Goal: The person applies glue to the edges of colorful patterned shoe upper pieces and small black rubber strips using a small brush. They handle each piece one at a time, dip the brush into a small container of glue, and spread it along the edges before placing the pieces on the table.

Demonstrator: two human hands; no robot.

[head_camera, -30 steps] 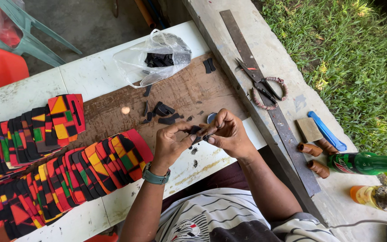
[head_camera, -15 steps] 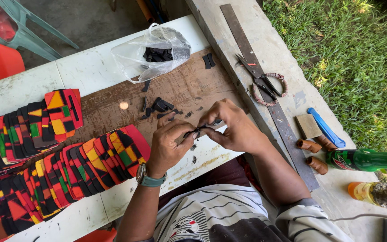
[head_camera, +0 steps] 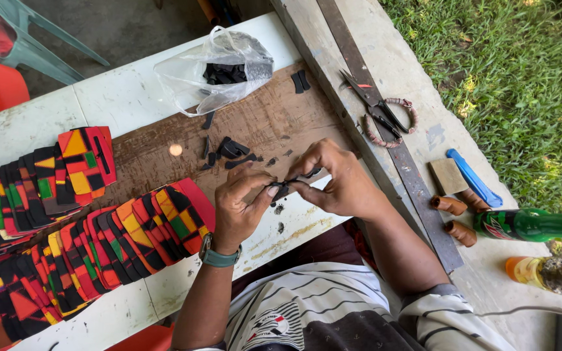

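Nearest the camera, the person's left hand (head_camera: 239,205), with a teal wristband at the wrist, and right hand (head_camera: 336,179) meet over the near edge of the white painted tabletop (head_camera: 118,97); each grip is pinched together on the same small black strip of flat material (head_camera: 287,185), which is held just above the tabletop between the two sets of fingertips. A few black crumbs lie on the white surface directly below it. To the left of the hands, overlapping rows of flat patchwork pieces in red, orange, yellow, green and black (head_camera: 86,240) fan across the tabletop. Just beyond the hands lies a worn brown wooden board (head_camera: 274,120), with a scatter of small black offcuts (head_camera: 232,149) on it. Farther back, a clear crumpled plastic bag holding more black pieces (head_camera: 219,71) rests at the board's far edge. To the right, on a grey concrete ledge (head_camera: 385,58), a long rusty metal ruler (head_camera: 385,130) carries a pair of dark scissors with cord-wrapped handles (head_camera: 378,110); near them lie a blue-handled tool (head_camera: 473,179) and a green glass bottle on its side (head_camera: 531,224).
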